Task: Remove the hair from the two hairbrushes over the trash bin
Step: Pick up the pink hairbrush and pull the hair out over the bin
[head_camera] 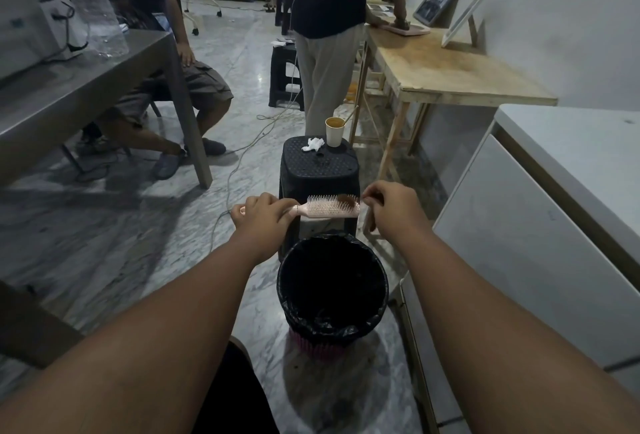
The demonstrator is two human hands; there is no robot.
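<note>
I hold a pink hairbrush [325,209] level, bristles up, just beyond the far rim of the trash bin [289,260], which has a black liner and a pink base. My left hand [263,217] is closed around the brush handle. A clump of dark hair [348,199] sits in the bristles at the brush's right tip. My right hand [391,207] is at that tip, its thumb and fingers pinched together next to the hair clump. A second hairbrush is not visible.
A black plastic stool [320,167] behind the bin carries a paper cup [335,131] and a crumpled tissue [312,144]. A white cabinet [540,226] stands at right, a metal table [86,87] at left, a wooden table [450,70] beyond. Two people and floor cables are further back.
</note>
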